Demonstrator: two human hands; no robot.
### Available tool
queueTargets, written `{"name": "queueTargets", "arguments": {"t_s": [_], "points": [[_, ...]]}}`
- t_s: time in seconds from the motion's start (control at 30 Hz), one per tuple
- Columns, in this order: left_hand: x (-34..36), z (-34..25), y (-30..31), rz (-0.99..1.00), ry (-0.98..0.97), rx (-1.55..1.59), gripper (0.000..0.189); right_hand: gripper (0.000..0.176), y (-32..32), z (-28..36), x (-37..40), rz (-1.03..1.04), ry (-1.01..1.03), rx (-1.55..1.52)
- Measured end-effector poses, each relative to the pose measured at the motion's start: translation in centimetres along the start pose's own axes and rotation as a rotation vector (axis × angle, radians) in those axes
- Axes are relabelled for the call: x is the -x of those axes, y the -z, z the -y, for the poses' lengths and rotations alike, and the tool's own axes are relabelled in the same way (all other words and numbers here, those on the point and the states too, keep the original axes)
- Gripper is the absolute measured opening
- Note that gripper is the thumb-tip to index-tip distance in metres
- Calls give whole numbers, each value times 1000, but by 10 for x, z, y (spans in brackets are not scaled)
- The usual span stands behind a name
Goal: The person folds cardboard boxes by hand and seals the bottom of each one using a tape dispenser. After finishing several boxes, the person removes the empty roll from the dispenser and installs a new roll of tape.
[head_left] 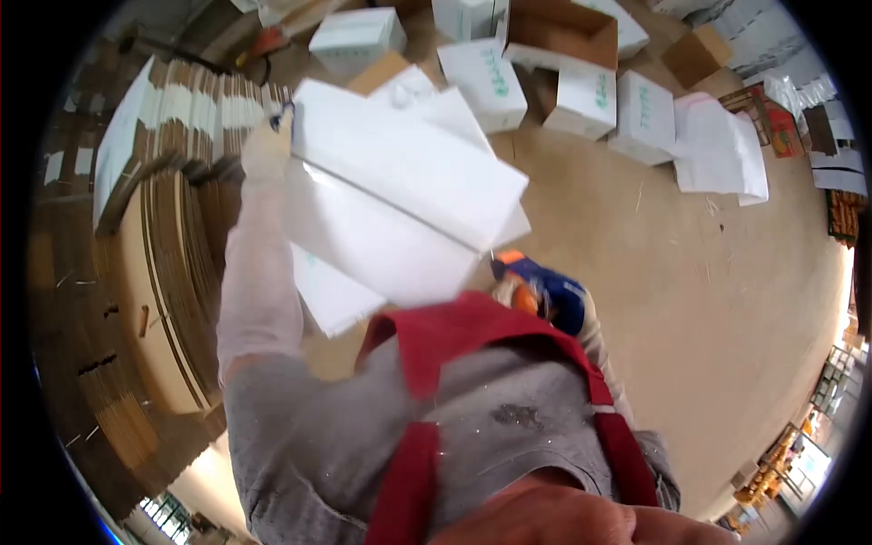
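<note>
Beside the white carton (372, 236), right grip (520, 292) clenches a tape dispenser (563, 298); taping the seam (392, 203) needs flush flaps (400, 150); left grip (268, 145) unclear.

White carton: broad, smooth white panels (409, 154), upper centre of the frame, held slantwise at its upper-left corner by the left hand (269, 145)
Centre seam: a straight dark line (391, 202) running down to the right between two large panels, with a glossy patch near its upper-left end
Panels beneath: more white pieces jutting out at upper right and lower left; whether they belong to the same carton cannot be told
Green print: faint marks (313, 262) on the lower-left piece
Tape dispenser: blue with orange parts (561, 298), in the right hand (505, 291), just beside the carton's lower-right corner; slightly blurred
</note>
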State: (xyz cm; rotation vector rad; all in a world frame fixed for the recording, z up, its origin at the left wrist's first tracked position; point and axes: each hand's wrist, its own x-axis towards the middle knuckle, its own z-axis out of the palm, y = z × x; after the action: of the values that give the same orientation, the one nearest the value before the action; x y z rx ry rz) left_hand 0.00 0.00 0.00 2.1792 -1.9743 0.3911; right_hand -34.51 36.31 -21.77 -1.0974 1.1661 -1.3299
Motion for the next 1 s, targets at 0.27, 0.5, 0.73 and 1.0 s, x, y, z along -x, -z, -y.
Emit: {"name": "queueTargets", "arguments": {"t_s": [0.27, 0.5, 0.73, 1.0], "points": [[33, -191, 71, -298, -848, 897, 42, 20, 44, 18, -16, -96, 93, 500], [37, -138, -48, 191, -335, 1022, 48, 26, 54, 61, -35, -380, -100, -20], [132, -80, -266, 843, -377, 147, 80, 24, 44, 33, 112, -765, -543, 195], [107, -59, -211, 780, -434, 217, 78, 28, 92, 2, 69, -905, -336, -78]]}}
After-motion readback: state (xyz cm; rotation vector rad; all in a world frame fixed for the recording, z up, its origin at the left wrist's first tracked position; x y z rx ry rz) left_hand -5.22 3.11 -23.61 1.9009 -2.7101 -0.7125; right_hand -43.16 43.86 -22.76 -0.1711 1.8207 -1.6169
